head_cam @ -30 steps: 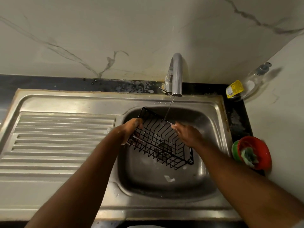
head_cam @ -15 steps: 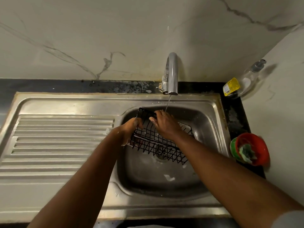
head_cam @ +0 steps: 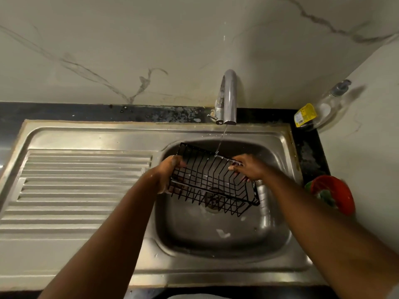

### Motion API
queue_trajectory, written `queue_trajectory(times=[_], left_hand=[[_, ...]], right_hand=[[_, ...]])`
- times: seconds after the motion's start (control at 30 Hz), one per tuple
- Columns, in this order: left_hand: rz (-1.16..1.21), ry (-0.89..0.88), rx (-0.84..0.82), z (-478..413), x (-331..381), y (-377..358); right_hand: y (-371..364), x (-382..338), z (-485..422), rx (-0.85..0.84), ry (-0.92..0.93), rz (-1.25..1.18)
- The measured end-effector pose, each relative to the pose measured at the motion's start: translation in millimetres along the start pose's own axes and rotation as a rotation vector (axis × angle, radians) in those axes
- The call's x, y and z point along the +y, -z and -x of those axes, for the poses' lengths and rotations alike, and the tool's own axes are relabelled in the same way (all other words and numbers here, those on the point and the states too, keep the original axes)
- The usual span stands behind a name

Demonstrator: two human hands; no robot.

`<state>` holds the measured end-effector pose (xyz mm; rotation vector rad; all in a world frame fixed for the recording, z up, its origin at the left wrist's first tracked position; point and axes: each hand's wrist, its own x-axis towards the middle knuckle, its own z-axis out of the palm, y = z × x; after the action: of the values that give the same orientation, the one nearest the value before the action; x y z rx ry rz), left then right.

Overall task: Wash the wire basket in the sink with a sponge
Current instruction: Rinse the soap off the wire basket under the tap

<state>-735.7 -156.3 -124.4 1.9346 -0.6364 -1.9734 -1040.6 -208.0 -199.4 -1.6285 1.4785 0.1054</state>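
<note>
A black wire basket [head_cam: 207,182] hangs tilted over the steel sink bowl [head_cam: 216,236], under a thin stream of water from the tap [head_cam: 227,98]. My left hand [head_cam: 170,173] grips the basket's left end. My right hand [head_cam: 248,167] lies on its far right rim with fingers curled over the wires. A green sponge [head_cam: 326,196] sits in a red bowl [head_cam: 339,194] on the counter to the right, apart from both hands.
A ribbed steel drainboard [head_cam: 82,186] fills the left side. A clear soap bottle with a yellow label [head_cam: 319,111] leans in the back right corner. Marble walls close in behind and on the right. A bit of white foam [head_cam: 223,233] lies in the bowl.
My right hand slid from the basket's far middle rim to its right end. The basket swung so its right end sits lower and nearer. The left hand kept its grip.
</note>
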Motion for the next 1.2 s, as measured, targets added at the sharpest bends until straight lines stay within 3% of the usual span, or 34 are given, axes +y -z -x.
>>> queue_trajectory(times=[0.4,0.6,0.8,0.93,1.2], left_hand=[[-0.193,-0.278,0.043,-11,26,18],[-0.403,-0.174,0.031,-20,23,21],[-0.809,0.219,-0.191,-21,41,6],[-1.099,0.182,-0.186,-20,54,-10],[-0.879,-0.01,-0.25,-43,25,-14]], right_hand=[[21,-21,5,-0.156,0.019,-0.018],[21,-24,7,-0.164,0.046,0.064],[30,-50,5,-0.218,0.067,0.103],[37,-70,2,-0.182,0.091,0.152],[46,-69,-6,0.051,0.167,0.188]])
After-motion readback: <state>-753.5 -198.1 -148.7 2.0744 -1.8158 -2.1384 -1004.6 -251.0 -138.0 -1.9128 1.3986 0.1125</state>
